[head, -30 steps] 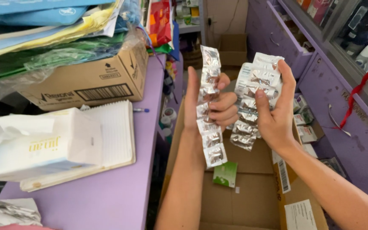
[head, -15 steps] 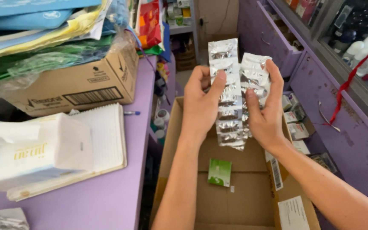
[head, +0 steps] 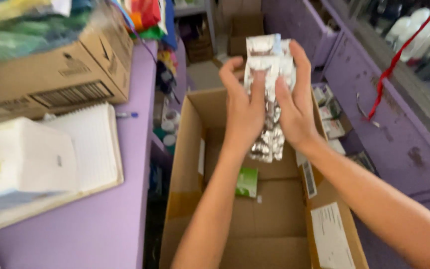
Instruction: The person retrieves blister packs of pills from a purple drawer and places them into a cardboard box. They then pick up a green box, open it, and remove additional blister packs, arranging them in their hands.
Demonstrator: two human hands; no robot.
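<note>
Our left hand (head: pixel 245 107) and right hand (head: pixel 294 107) press together around a stack of silver foil blister strips (head: pixel 269 99), fingers wrapped on both sides, held upright over the far end of an open cardboard box (head: pixel 185 149). A small green packet (head: pixel 247 182) lies on the box floor below. Left of the box stands a purple desk (head: pixel 125 209) carrying a lined notebook (head: pixel 93 144), a white tissue pack (head: pixel 21 159) and a brown carton (head: pixel 51 79). Purple drawers (head: pixel 399 134) line the right.
</note>
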